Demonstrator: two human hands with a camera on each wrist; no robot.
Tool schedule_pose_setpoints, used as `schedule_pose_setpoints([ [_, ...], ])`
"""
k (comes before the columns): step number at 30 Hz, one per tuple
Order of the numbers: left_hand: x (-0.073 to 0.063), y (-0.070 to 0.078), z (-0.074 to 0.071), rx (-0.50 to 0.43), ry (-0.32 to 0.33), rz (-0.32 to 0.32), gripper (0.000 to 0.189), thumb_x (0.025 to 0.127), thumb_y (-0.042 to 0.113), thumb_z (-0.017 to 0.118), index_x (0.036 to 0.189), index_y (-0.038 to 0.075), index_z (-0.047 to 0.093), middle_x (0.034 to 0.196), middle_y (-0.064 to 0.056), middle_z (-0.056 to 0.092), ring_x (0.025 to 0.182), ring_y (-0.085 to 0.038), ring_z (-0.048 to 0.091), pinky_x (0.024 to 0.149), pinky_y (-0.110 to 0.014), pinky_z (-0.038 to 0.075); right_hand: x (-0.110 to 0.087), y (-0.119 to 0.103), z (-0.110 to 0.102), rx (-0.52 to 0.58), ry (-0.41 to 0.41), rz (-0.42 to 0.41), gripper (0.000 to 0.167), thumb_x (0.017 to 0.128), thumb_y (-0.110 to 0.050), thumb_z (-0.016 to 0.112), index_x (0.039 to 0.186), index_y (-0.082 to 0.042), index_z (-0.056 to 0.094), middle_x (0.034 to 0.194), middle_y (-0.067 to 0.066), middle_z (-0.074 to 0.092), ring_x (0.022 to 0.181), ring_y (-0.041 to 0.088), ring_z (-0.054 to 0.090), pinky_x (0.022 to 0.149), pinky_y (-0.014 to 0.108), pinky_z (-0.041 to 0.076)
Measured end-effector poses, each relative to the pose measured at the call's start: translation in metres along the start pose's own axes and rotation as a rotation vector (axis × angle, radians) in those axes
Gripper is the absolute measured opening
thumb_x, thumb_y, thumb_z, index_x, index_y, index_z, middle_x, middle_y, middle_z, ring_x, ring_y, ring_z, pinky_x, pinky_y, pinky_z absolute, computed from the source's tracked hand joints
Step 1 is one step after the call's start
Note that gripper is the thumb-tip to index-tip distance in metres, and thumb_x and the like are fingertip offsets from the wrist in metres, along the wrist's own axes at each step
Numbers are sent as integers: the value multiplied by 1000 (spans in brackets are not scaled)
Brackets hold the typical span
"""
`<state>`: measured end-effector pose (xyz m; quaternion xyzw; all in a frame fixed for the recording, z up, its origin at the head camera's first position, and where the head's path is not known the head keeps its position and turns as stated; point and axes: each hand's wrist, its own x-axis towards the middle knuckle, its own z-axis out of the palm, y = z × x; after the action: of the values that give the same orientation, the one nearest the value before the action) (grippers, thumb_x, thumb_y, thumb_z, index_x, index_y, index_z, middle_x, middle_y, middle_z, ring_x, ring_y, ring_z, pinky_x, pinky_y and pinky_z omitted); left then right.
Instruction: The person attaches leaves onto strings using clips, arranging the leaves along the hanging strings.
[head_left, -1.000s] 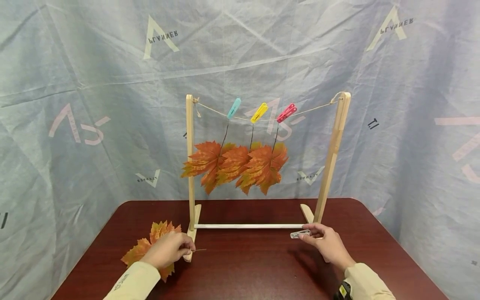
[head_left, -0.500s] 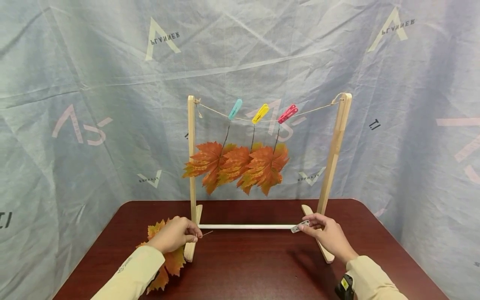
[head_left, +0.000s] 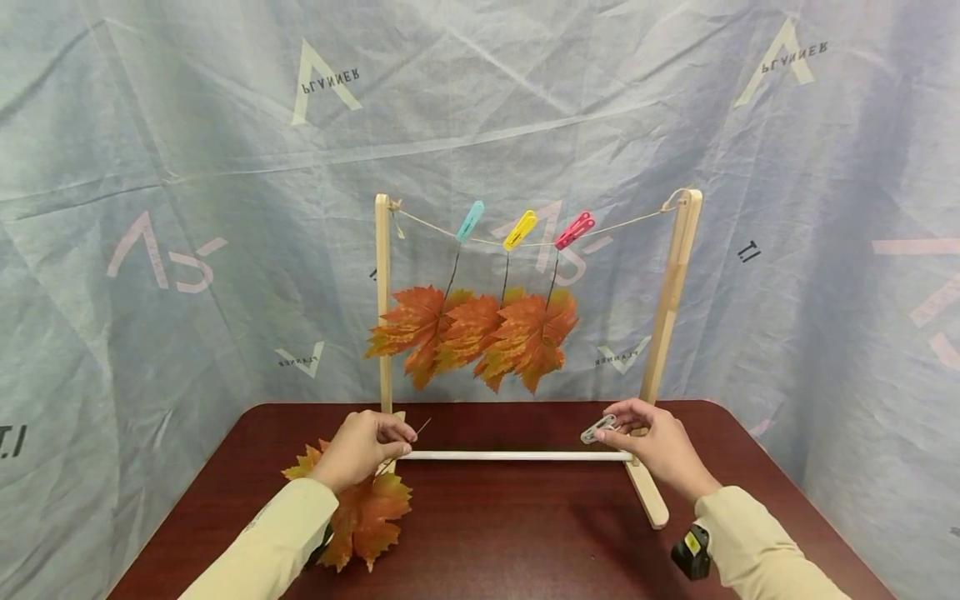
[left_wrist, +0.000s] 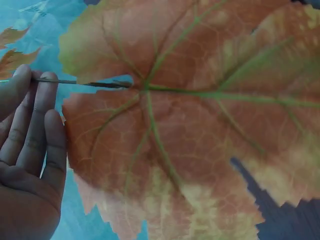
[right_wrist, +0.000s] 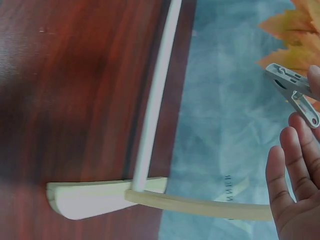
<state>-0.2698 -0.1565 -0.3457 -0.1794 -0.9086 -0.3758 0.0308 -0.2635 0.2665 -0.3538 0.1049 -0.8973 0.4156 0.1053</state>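
Note:
My left hand (head_left: 363, 448) pinches the thin stem (left_wrist: 82, 82) of an orange-green artificial maple leaf (head_left: 367, 517), which hangs below the fingers in front of the frame's left foot. In the left wrist view the leaf's veined face fills most of the picture. My right hand (head_left: 656, 442) pinches a grey clothespin (head_left: 598, 428) between thumb and fingers, near the right post. Its narrow end points away from the fingertips in the right wrist view. On the string (head_left: 628, 222), a blue clothespin (head_left: 471, 222), a yellow clothespin (head_left: 520, 231) and a pink clothespin (head_left: 574, 231) each hold a leaf by the stem.
A wooden frame stands on the dark red table (head_left: 510, 525), with a left post (head_left: 383, 300), a right post (head_left: 667, 308) and a white crossbar (head_left: 510, 456) low between them. Three orange leaves (head_left: 472, 333) hang side by side, overlapping. A grey printed cloth (head_left: 187, 333) covers the walls behind.
Both hands have risen, the left also moving right with its leaf, which now hangs lower beneath the hand. The clothespin has gone up with the right hand. The hanging leaves keep their places.

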Motion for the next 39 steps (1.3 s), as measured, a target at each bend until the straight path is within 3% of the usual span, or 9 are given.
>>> schedule_pose_setpoints([
  [13, 12, 37, 7, -156, 40, 25, 7, 91, 4, 76, 94, 9, 76, 85, -2, 75, 72, -15, 69, 66, -32, 54, 14, -26, -18, -31, 21, -48, 38, 86, -33, 84, 114, -12, 71, 97, 4, 71, 90, 22, 67, 71, 33, 53],
  [24, 27, 74, 20, -186, 118, 67, 6, 91, 9, 77, 97, 11, 78, 84, 1, 75, 76, -20, 70, 66, -31, 55, 26, -48, -35, -65, 40, -108, 33, 85, -34, 85, 110, -16, 75, 95, 3, 71, 86, 15, 66, 71, 32, 52],
  [31, 36, 95, 23, -201, 117, 105, 7, 93, 11, 76, 99, 10, 77, 87, 2, 75, 76, -10, 68, 69, -29, 56, 35, -62, -47, -54, 63, -131, 30, 83, -32, 87, 104, -13, 78, 93, 5, 71, 78, 15, 68, 66, 29, 53],
  [39, 51, 123, 31, -219, 121, 148, 7, 94, 11, 75, 100, 10, 77, 91, 0, 75, 80, -11, 69, 70, -28, 55, 41, -76, -70, -84, 100, -154, 32, 84, -32, 86, 106, -12, 78, 94, 3, 71, 77, 10, 68, 66, 26, 52],
])
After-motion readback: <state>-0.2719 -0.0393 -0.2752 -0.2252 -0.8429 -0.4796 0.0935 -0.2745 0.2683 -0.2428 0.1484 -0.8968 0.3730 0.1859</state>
